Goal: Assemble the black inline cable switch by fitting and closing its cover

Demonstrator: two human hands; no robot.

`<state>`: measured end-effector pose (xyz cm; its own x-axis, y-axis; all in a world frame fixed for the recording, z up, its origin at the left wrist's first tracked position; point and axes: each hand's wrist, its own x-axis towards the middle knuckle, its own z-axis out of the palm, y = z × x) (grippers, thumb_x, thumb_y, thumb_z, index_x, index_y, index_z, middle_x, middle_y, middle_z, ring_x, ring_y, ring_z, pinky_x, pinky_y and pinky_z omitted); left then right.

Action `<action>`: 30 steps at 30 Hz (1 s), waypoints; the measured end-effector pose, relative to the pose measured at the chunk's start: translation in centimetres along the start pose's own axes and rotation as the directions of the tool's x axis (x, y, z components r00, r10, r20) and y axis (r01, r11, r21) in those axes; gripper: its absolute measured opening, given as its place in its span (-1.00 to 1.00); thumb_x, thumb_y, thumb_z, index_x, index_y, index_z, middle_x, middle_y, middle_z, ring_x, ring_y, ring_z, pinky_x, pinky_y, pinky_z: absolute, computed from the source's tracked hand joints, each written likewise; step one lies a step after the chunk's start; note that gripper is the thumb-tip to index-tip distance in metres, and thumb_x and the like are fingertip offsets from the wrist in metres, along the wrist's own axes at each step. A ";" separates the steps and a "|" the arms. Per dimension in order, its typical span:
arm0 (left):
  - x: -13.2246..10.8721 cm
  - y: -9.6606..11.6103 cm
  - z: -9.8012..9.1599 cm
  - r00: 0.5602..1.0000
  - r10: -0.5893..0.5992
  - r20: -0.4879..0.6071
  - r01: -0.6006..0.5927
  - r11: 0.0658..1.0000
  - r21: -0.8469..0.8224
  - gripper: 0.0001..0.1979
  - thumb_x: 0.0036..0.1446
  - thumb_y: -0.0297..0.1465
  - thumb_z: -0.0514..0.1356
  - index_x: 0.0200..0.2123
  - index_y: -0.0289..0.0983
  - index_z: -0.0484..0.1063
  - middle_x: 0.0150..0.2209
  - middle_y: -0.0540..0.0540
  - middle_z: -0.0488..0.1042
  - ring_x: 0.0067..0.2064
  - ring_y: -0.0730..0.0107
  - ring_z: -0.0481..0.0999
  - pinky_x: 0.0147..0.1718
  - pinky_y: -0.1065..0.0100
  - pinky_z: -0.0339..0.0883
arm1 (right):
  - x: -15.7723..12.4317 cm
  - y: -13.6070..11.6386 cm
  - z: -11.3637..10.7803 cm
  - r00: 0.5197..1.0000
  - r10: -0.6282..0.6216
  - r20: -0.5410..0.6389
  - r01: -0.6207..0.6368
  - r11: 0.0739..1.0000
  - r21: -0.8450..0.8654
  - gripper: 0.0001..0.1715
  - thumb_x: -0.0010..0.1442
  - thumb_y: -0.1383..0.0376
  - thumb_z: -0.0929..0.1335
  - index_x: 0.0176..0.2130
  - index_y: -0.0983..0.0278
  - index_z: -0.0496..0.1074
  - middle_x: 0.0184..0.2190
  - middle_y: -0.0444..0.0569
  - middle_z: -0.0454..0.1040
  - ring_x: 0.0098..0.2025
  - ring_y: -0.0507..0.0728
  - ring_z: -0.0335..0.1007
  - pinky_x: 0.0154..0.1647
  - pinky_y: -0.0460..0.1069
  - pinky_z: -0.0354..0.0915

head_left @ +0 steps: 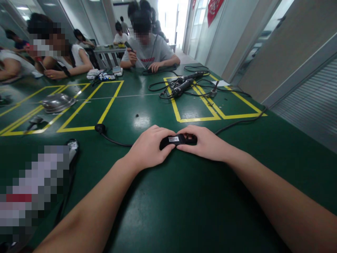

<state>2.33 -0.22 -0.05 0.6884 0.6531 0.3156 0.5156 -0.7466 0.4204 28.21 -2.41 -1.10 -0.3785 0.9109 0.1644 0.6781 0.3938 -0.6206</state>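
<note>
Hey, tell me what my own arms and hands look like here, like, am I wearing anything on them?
Your left hand and right hand are ungloved, with no ring showing, though some fingers are partly hidden. Both wrists lack a watch or bracelet. The left forearm and right forearm are bare to the picture's edge, with no sleeve in view.
</note>
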 end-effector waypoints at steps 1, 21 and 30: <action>0.0 -0.1 0.0 1.000 -0.003 0.000 0.003 1.000 -0.001 -0.72 0.42 -0.39 0.35 0.14 -0.21 0.67 0.06 -0.17 0.79 0.09 0.04 0.71 0.19 0.01 0.58 | 0.0 0.0 0.0 1.000 -0.003 -0.003 0.003 1.000 -0.005 -0.60 0.31 0.06 0.57 0.06 0.18 0.72 -0.13 0.02 0.68 -0.14 0.25 0.58 -0.04 0.13 0.46; 0.9 -0.5 -0.1 0.983 -0.162 0.092 0.171 0.980 -0.104 -0.64 0.36 -0.33 0.48 0.19 -0.11 0.75 0.07 -0.09 0.82 0.04 0.07 0.79 0.22 0.04 0.60 | 0.1 0.3 -0.2 1.000 0.005 0.023 -0.004 0.998 -0.062 -0.57 0.34 -0.01 0.56 0.08 0.15 0.76 -0.17 0.03 0.70 -0.16 0.28 0.58 -0.07 0.12 0.42; 1.2 -0.2 -0.2 0.980 -0.150 0.131 0.148 0.989 0.025 -0.58 0.39 -0.31 0.48 0.28 -0.12 0.72 0.11 -0.15 0.81 0.10 0.00 0.77 0.23 0.02 0.59 | 0.3 0.2 -0.3 0.997 0.013 0.075 -0.009 0.998 -0.060 -0.55 0.37 0.00 0.54 0.11 0.18 0.74 -0.12 0.07 0.72 -0.12 0.31 0.60 -0.02 0.15 0.42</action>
<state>2.98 0.74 0.43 0.6645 0.7351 0.1348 0.6240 -0.6450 0.4412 28.46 -2.03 -0.97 -0.4158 0.9041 0.0983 0.7178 0.3926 -0.5750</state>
